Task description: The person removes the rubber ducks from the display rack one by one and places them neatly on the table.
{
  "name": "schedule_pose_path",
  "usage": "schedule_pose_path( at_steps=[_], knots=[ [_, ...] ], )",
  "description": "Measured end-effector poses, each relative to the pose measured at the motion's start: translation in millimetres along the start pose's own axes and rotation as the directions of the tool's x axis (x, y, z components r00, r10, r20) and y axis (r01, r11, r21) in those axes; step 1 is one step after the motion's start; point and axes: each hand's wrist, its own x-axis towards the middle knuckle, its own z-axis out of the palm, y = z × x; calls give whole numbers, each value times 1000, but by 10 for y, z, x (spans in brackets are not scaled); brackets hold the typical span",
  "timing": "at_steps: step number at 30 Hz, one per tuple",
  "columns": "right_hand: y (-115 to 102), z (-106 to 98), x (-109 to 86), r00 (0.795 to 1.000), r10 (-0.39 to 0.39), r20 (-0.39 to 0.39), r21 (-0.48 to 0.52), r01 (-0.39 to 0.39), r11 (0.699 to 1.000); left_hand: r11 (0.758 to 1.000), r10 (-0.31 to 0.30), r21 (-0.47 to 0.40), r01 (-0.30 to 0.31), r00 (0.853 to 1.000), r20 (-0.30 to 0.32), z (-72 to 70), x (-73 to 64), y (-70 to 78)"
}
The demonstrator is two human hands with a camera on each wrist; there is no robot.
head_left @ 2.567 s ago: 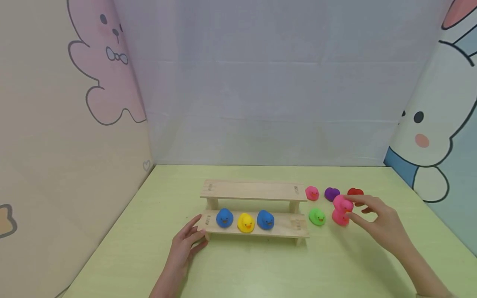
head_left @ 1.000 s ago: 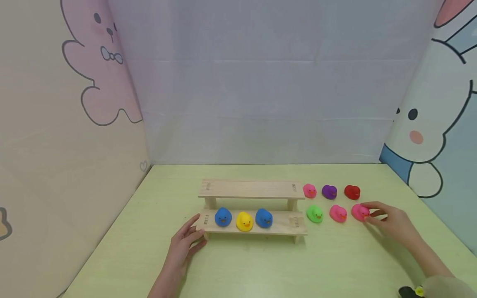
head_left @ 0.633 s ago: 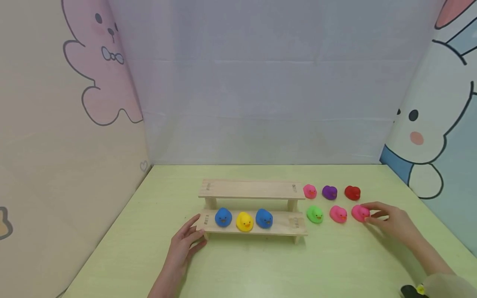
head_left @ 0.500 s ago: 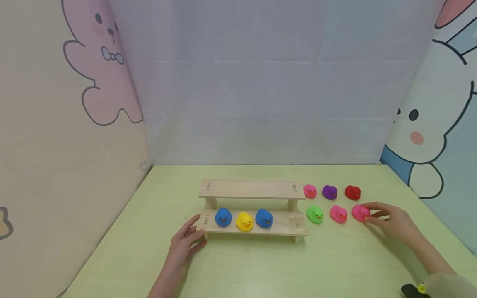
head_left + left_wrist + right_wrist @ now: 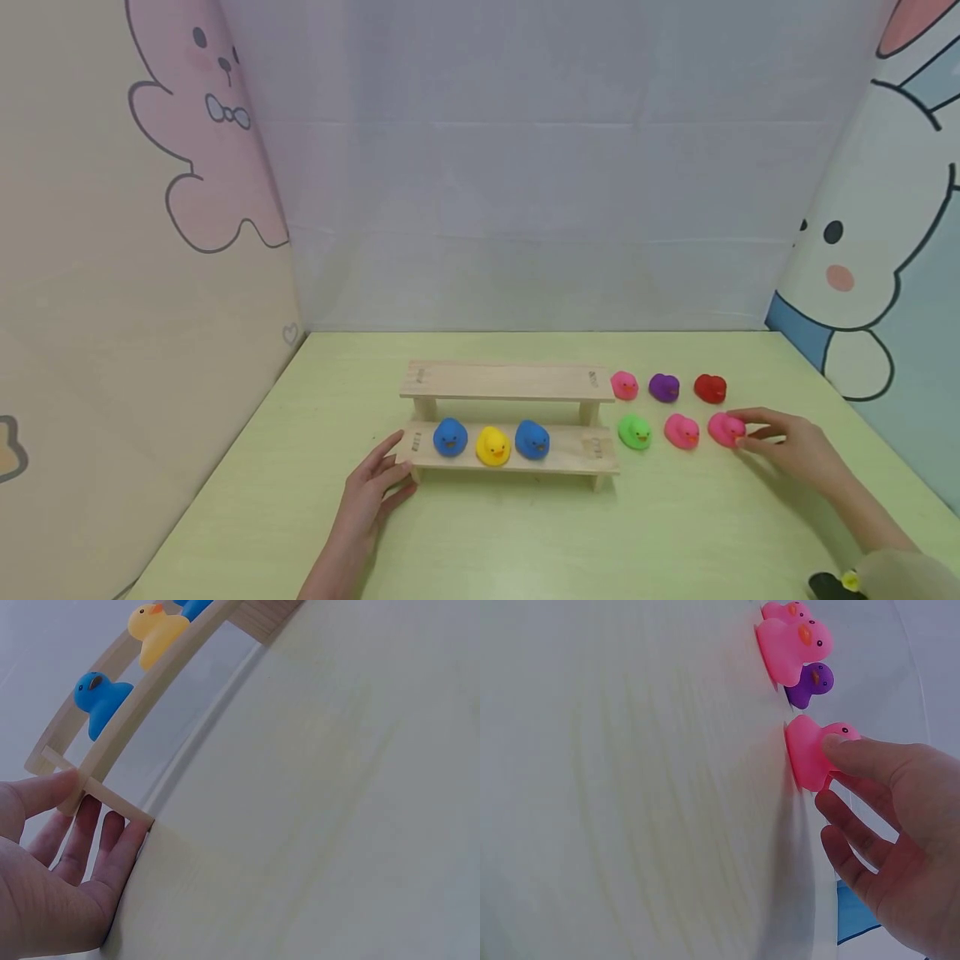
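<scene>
My right hand [image 5: 793, 446] pinches a pink rubber duck [image 5: 724, 428] between thumb and fingers at the right end of the front row. The duck's base meets the table in the right wrist view, where the thumb covers part of its head. At the left end of a two-step wooden shelf [image 5: 510, 382], my left hand [image 5: 367, 493] holds the lower step, thumb on the board and fingertips by the leg. Two blue ducks [image 5: 450, 437] and a yellow duck [image 5: 492, 447] between them sit on that step.
Beside the held duck stand another pink duck [image 5: 682, 432] and a green duck [image 5: 635, 432]. Behind them are a pink duck [image 5: 625, 386], a purple duck [image 5: 664, 387] and a red duck [image 5: 710, 388]. Printed fabric walls enclose the green table [image 5: 510, 542].
My right hand has carried the pink duck from above the other pink one rightward and down to the table. During the last second nothing visibly moves. The left hand has stayed at the shelf.
</scene>
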Motion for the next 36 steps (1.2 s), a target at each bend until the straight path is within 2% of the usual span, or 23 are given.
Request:
schedule_pose_path(
  at_steps=[5,14,23,36],
  knots=[
    [-6,1,7,1000,17,8,3,-17,1000,1000,2,-2,-2,1000,4,-2,-4,3],
    [8,-15,-5,1000,-17,-5,-3,17,1000,1000,-4,-1,4,1000,3,-1,1,2],
    [26,9,2,1000,1,1,-2,-1,1000,1000,-4,1,4,1000,2,-2,5,0],
    [-1,-9,6,1000,-19,-10,-17,18,1000,1000,-13,4,13,1000,-1,3,8,3]
  ],
)
